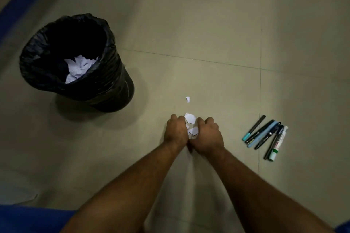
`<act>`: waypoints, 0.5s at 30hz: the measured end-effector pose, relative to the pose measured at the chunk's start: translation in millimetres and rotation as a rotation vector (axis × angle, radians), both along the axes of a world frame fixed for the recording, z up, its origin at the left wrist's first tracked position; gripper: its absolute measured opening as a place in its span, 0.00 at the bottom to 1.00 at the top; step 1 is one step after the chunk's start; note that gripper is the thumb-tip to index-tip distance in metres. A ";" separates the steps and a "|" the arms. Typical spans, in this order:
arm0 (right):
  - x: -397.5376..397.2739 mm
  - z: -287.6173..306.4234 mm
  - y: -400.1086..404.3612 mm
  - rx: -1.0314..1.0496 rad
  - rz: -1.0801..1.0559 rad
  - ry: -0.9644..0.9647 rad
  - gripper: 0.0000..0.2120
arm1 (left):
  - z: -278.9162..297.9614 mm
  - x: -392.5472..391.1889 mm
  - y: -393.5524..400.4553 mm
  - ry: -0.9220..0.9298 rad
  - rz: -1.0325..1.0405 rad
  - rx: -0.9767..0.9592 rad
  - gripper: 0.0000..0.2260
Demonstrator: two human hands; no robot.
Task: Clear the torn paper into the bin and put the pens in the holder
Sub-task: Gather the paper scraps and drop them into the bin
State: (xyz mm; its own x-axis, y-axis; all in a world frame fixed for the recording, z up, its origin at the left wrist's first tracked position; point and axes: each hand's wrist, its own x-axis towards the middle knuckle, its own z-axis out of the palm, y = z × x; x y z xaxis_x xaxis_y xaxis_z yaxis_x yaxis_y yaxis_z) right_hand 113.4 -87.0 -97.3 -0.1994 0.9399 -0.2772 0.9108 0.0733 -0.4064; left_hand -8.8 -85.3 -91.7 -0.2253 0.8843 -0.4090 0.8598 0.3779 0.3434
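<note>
Fingertips of both hands hidden, curled down around torn paper (190,119) on the tiled floor (208,24); left hand (176,130) and right hand (207,136) pressed close, cupping the white scraps between them. One small stray scrap (187,99) just beyond the hands, toward the bin (117,81). More scraps (77,69) low inside the black liner, depths too dark to read. Pens (265,136) bunched right of the right hand, well apart from the bin; marker label blurred

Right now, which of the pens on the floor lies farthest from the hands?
The white marker with the green cap, at the right edge of the pen cluster; the thin black pen with the teal cap lies nearest the right hand.
</note>
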 end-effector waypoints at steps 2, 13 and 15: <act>1.3 0.2 3.4 -0.058 -0.022 0.034 0.19 | -1.7 -3.0 6.9 -0.110 0.004 0.021 0.11; 3.9 -4.4 33.1 -0.070 -0.226 0.143 0.15 | 0.7 -11.9 79.5 0.204 -0.467 0.010 0.36; 7.2 -4.0 30.2 -0.070 -0.184 0.094 0.17 | -0.2 -8.0 80.9 0.222 -0.632 -0.082 0.35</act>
